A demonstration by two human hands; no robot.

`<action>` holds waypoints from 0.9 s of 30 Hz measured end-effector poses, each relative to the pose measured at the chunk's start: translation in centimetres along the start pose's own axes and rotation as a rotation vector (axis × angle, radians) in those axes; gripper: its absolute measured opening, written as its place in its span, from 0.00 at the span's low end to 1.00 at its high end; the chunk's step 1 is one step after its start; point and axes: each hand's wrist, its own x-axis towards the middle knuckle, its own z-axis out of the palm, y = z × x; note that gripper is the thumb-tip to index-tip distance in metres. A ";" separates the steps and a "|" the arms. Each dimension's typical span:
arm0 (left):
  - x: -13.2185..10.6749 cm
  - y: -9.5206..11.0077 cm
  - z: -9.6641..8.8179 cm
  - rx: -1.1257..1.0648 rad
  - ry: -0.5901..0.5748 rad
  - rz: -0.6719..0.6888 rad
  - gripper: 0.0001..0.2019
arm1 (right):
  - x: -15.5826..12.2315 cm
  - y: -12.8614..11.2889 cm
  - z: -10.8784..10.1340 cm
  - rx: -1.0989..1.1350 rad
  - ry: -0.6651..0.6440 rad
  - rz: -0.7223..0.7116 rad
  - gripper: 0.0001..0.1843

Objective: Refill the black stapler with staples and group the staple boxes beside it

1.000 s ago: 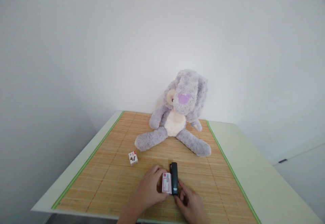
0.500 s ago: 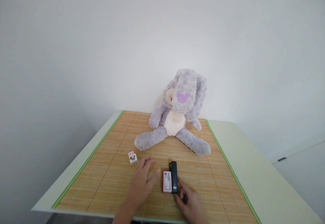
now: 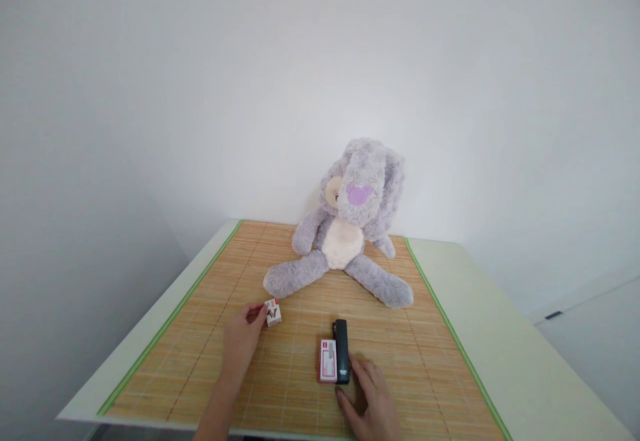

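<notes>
My left hand (image 3: 244,335) is at a small white box (image 3: 273,313) with a dark picture and a red corner, its thumb and fingers closed on the box's left side. Right of it, a black stapler (image 3: 342,353) lies lengthwise on the bamboo mat. Flush against the stapler's left side is a white and pink box (image 3: 328,362). My right hand (image 3: 371,397) rests by the stapler's near right end, thumb and fingers apart. Its index fingertip is at the stapler's side, and I cannot tell if it touches.
A grey plush rabbit (image 3: 343,244) sits against the wall at the back, legs spread on the mat. The bamboo mat (image 3: 200,367) has green edging and covers most of the pale table (image 3: 500,321).
My left hand has moved left onto the small white box, which has shifted a little to the right. The right thumb has drawn slightly away from the stapler.
</notes>
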 end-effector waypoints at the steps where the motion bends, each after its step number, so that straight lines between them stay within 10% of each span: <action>1: 0.0 0.3 0.8 -0.015 -0.038 0.011 0.22 | -0.1 0.1 0.1 -0.028 0.006 -0.004 0.33; 11: -3.5 4.7 10.5 -0.110 -0.284 0.140 0.20 | 0.3 -0.3 0.1 -0.130 -0.125 -0.048 0.42; 27: -4.9 5.2 10.7 -0.119 -0.301 0.153 0.23 | 0.9 -1.3 -0.1 -0.069 -0.161 0.055 0.39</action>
